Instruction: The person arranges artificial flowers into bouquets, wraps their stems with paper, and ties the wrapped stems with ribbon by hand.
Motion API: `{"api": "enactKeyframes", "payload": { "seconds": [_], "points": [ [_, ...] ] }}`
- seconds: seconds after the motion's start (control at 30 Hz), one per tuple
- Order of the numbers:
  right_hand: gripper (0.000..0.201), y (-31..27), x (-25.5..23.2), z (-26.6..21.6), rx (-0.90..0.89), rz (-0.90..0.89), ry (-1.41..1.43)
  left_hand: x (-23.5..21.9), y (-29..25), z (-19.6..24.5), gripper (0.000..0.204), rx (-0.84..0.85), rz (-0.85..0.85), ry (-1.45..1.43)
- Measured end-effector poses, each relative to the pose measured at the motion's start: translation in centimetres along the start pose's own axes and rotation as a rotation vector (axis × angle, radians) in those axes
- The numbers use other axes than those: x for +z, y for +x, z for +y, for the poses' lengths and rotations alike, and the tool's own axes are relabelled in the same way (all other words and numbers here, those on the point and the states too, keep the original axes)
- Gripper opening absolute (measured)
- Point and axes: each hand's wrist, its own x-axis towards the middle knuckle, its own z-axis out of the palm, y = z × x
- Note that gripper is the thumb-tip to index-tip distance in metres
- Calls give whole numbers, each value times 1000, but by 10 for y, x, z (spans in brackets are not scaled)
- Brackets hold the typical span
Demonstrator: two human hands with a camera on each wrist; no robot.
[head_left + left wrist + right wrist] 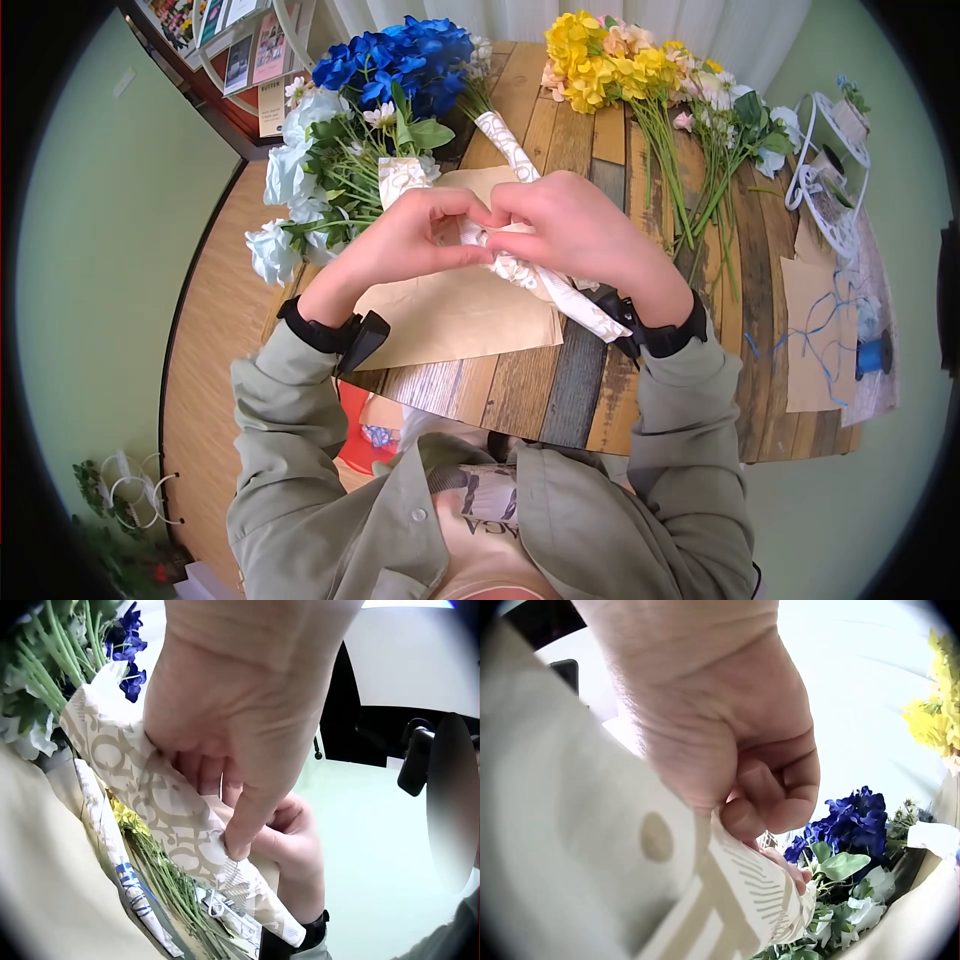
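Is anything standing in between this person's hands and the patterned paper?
Nothing visible is in the way: the left hand and the right hand both grip the patterned paper directly.

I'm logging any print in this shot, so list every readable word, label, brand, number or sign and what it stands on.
"ACA", as best I can tell: on the shirt, possibly part of a longer word.
Cards at the upper left: print too small to read surely.
Wrapping paper: tan letter-like shapes, broken by folds; no sure word.
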Motion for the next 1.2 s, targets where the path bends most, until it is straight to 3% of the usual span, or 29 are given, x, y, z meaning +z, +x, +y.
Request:
{"api": "enactKeyframes", "payload": {
  "seconds": [0.1,0.2,0.27,0.3,0.33,0.4,0.47,0.5,0.63,0.67,0.7,0.73,0.8,0.87,0.9,0.93,1.0,1.03,1.13,1.2],
  "points": [
    [19,0,0,-3,-12,37,-19,-2,-4,-6,20,7,-7,4],
    [21,-1,-5,-3,104,-69,126,-3,-5,-7,16,-7,-13,48],
    [27,-8,-5,7,354,55,388,3,-7,-2,8,56,-30,23],
    [38,-15,-9,12,471,-106,310,7,-8,0,6,74,-1,54],
    [38,-23,-8,13,465,-102,303,9,-10,1,6,82,2,59],
    [63,-46,4,9,615,-355,495,12,-11,1,5,79,46,138],
    [69,-67,28,11,471,-317,644,14,-9,-6,7,110,72,68],
    [62,-64,17,-10,625,-356,721,14,-9,-4,9,105,82,101],
    [52,-68,17,-21,721,-339,662,9,-8,2,10,147,40,162],
    [49,-80,39,-6,427,-153,469,3,-7,2,10,148,35,176],
    [47,-79,46,-4,136,36,272,-6,-5,1,11,152,-49,67],
    [47,-80,48,-3,135,54,282,-14,-1,3,13,148,-138,-45],
    [47,-82,45,-9,196,-23,215,-22,10,9,19,92,-105,-92],
    [48,-78,39,-21,275,-97,198,-18,28,18,28,0,-184,172],
    [49,-76,37,-24,351,-173,171,-14,37,21,42,7,-318,252],
    [49,-76,38,-24,349,-179,176,-9,45,18,42,0,-314,248],
    [44,-78,37,-24,320,-173,48,3,61,9,45,-221,-827,430],
    [44,-79,38,-23,325,-178,51,7,67,8,56,-254,-886,436],
    [39,-81,40,-23,324,-165,51,11,79,7,53,-321,-1035,370],
    [43,-77,34,-25,554,-233,168,12,78,11,51,-342,-1019,419]
  ]
}}
